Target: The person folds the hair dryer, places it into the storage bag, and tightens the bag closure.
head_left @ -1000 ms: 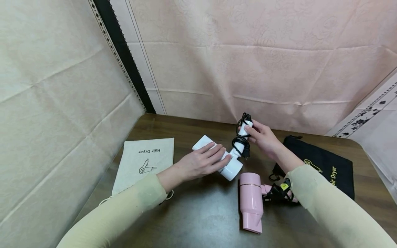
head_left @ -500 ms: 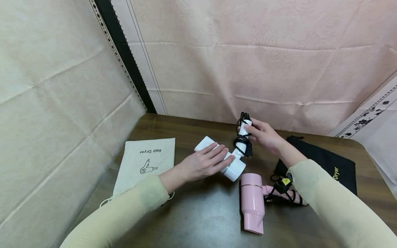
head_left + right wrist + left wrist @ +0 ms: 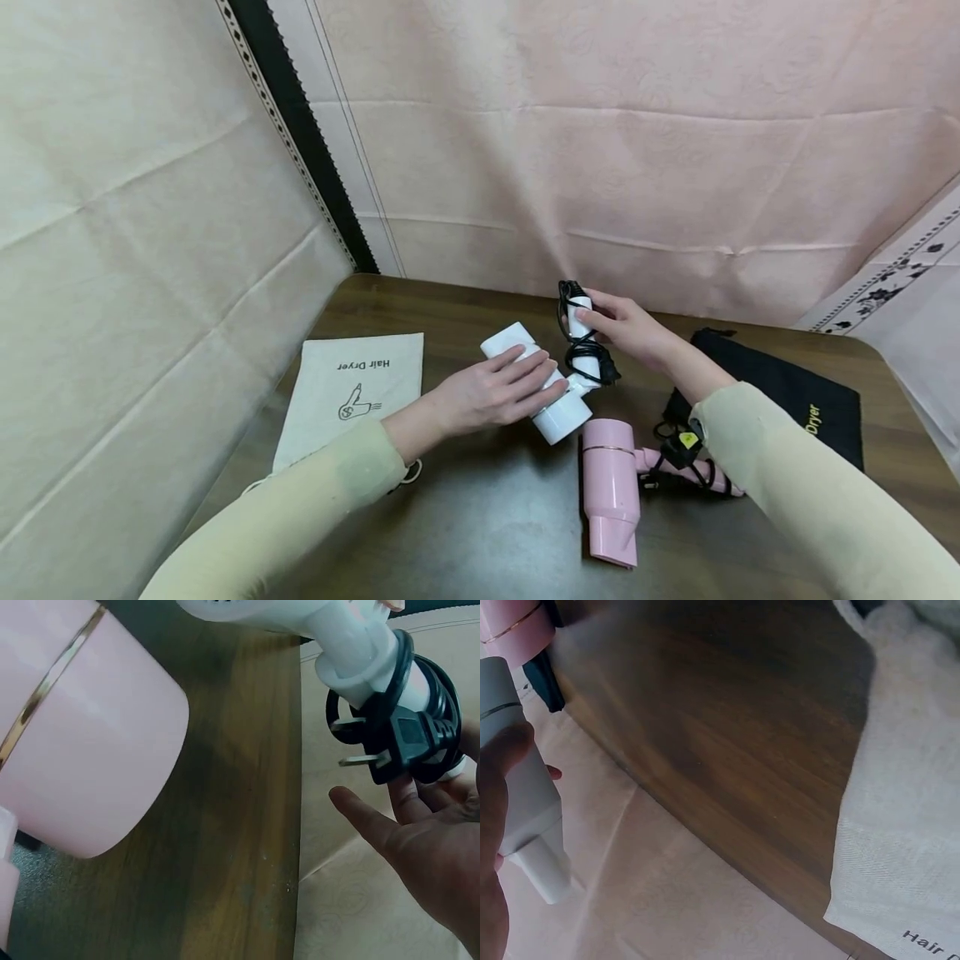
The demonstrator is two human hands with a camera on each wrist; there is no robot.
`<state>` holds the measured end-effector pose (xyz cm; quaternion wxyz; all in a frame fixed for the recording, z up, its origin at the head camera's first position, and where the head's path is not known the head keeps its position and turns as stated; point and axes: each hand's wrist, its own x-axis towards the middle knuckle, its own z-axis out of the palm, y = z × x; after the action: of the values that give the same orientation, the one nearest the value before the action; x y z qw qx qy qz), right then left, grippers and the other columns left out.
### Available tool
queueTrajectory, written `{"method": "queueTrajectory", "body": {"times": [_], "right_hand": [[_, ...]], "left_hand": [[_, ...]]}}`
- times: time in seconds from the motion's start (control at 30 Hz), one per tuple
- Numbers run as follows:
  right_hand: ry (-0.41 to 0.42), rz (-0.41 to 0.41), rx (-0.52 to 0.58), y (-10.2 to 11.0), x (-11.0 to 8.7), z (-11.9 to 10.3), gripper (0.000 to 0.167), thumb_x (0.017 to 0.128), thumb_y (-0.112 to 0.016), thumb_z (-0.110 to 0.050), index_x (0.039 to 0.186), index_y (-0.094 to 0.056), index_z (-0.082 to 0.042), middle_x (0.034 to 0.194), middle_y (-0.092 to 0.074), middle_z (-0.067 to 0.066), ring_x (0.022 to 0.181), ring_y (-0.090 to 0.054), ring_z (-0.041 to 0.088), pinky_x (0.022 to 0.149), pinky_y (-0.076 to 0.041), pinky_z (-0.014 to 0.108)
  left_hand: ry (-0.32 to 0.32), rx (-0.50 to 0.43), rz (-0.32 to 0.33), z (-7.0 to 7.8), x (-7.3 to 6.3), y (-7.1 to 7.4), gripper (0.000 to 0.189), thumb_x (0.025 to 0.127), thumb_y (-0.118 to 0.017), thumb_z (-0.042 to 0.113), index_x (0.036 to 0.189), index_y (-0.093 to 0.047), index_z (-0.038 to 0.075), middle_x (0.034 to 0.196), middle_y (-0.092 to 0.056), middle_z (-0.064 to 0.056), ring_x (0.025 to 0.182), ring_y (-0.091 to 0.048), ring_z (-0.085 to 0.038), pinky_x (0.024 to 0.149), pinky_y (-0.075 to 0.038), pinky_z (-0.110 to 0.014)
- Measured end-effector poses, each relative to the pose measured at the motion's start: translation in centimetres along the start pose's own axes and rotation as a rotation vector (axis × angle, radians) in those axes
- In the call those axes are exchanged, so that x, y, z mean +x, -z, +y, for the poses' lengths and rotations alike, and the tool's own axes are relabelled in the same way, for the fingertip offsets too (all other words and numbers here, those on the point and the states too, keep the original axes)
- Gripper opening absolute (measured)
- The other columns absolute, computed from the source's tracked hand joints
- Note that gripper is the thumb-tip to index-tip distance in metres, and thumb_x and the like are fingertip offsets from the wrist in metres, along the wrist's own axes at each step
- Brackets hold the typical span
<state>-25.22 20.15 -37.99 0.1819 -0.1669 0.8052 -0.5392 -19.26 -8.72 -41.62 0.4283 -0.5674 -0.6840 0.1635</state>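
Observation:
Both hands hold a white hair dryer (image 3: 562,419) above the table's far half. My left hand (image 3: 495,392) lies over the barrel, and in the left wrist view its thumb wraps round the white body (image 3: 536,799) near the nozzle (image 3: 544,870). At the far end, my right hand (image 3: 626,329) holds the handle (image 3: 580,317) between thumb and fingers. A black cord (image 3: 587,354) is wound about that handle. Its two-pin plug (image 3: 405,742) shows in the right wrist view, close to the fingers (image 3: 367,817).
A pink hair dryer (image 3: 610,492) with a bound black cord lies on the table (image 3: 487,525) in front. To the left is a white drawstring bag (image 3: 360,375) printed "Hair Dryer"; a black bag (image 3: 795,392) lies right, partly under the right sleeve (image 3: 772,450). Cloth hangs behind the table.
The white hair dryer's handle has swung left and stands straighter in the head view, the right hand moving with it. Its barrel and the left hand have shifted slightly right.

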Motion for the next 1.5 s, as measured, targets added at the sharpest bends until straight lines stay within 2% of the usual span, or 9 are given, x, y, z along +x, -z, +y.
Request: {"method": "queueTrajectory", "body": {"times": [0.2, 0.43, 0.7, 0.8, 0.97, 1.03, 1.23, 1.33, 1.5], "right_hand": [[0.01, -0.03, -0.016, 0.2, -0.3, -0.1, 0.055, 0.115, -0.051, -0.029, 0.164, -0.04, -0.006, 0.141, -0.063, 0.023, 0.113, -0.062, 0.02, 0.095, -0.055, 0.035], [0.018, -0.08, -0.03, 0.7, -0.6, -0.4, 0.054, 0.116, -0.05, -0.026, 0.164, -0.039, -0.005, 0.139, -0.063, 0.023, 0.114, -0.062, 0.02, 0.095, -0.055, 0.031], [0.004, -0.13, -0.081, 0.8, -0.7, -0.9, 0.054, 0.115, -0.051, -0.027, 0.164, -0.039, -0.006, 0.139, -0.064, 0.019, 0.123, -0.06, 0.024, 0.11, -0.049, 0.048], [0.016, -0.152, -0.122, 0.5, -0.5, -1.3, 0.055, 0.115, -0.051, -0.028, 0.164, -0.039, -0.006, 0.145, -0.061, 0.017, 0.131, -0.056, 0.025, 0.112, -0.048, 0.045], [0.039, -0.145, -0.213, 0.0, -0.4, -1.3, 0.056, 0.115, -0.051, -0.027, 0.164, -0.039, -0.004, 0.144, -0.06, 0.018, 0.127, -0.056, 0.027, 0.106, -0.049, 0.041], [0.037, -0.14, -0.236, -0.2, -0.4, -1.2, 0.058, 0.115, -0.052, -0.027, 0.165, -0.037, -0.003, 0.144, -0.06, 0.019, 0.125, -0.056, 0.028, 0.105, -0.048, 0.043], [0.024, -0.166, -0.193, -0.6, -0.7, -1.0, 0.06, 0.114, -0.052, -0.027, 0.167, -0.033, -0.004, 0.158, -0.049, 0.021, 0.143, -0.049, 0.034, 0.115, -0.044, 0.059], [0.042, -0.165, -0.203, -0.8, -0.8, -0.9, 0.059, 0.114, -0.052, -0.026, 0.166, -0.035, -0.005, 0.157, -0.051, 0.02, 0.142, -0.05, 0.034, 0.115, -0.044, 0.059], [0.086, -0.143, -0.197, -1.1, -0.4, -0.9, 0.049, 0.114, -0.053, -0.024, 0.16, -0.047, -0.008, 0.138, -0.064, 0.016, 0.122, -0.06, 0.027, 0.105, -0.051, 0.047]], "left_hand": [[-0.034, 0.024, 0.012, 0.0, 0.2, 0.1, 0.043, 0.105, -0.057, 0.008, 0.147, -0.059, 0.016, 0.139, -0.067, -0.01, 0.132, -0.064, -0.025, 0.11, -0.053, -0.042], [-0.052, 0.015, -0.01, -0.1, 0.7, 0.3, 0.045, 0.104, -0.06, 0.011, 0.149, -0.058, 0.017, 0.142, -0.067, -0.01, 0.134, -0.063, -0.025, 0.111, -0.052, -0.042], [-0.094, -0.004, -0.006, -0.2, 0.8, 0.2, 0.044, 0.105, -0.06, 0.011, 0.149, -0.057, 0.016, 0.143, -0.066, -0.01, 0.135, -0.062, -0.025, 0.113, -0.051, -0.043], [-0.116, 0.011, 0.011, -0.3, 0.9, 0.0, 0.042, 0.107, -0.056, 0.013, 0.149, -0.057, 0.015, 0.144, -0.065, -0.01, 0.136, -0.061, -0.025, 0.113, -0.05, -0.043], [-0.148, 0.022, 0.012, -0.6, 0.9, -0.2, 0.041, 0.109, -0.051, 0.012, 0.15, -0.056, 0.015, 0.144, -0.064, -0.009, 0.137, -0.061, -0.025, 0.114, -0.05, -0.042], [-0.169, 0.018, -0.001, -0.7, 0.9, -0.2, 0.041, 0.11, -0.05, 0.012, 0.15, -0.055, 0.015, 0.145, -0.064, -0.01, 0.137, -0.061, -0.025, 0.114, -0.049, -0.043], [-0.221, 0.016, -0.038, -1.1, 1.2, 0.0, 0.043, 0.111, -0.049, 0.012, 0.154, -0.053, 0.017, 0.147, -0.062, -0.009, 0.139, -0.059, -0.024, 0.116, -0.048, -0.043], [-0.234, 0.011, -0.048, -1.3, 1.2, 0.1, 0.044, 0.111, -0.049, 0.011, 0.154, -0.053, 0.018, 0.147, -0.062, -0.008, 0.139, -0.059, -0.023, 0.116, -0.047, -0.043], [-0.239, 0.0, -0.073, -1.7, 0.5, 0.0, 0.045, 0.111, -0.048, 0.011, 0.155, -0.052, 0.017, 0.149, -0.06, -0.009, 0.142, -0.057, -0.024, 0.118, -0.045, -0.045]]}}
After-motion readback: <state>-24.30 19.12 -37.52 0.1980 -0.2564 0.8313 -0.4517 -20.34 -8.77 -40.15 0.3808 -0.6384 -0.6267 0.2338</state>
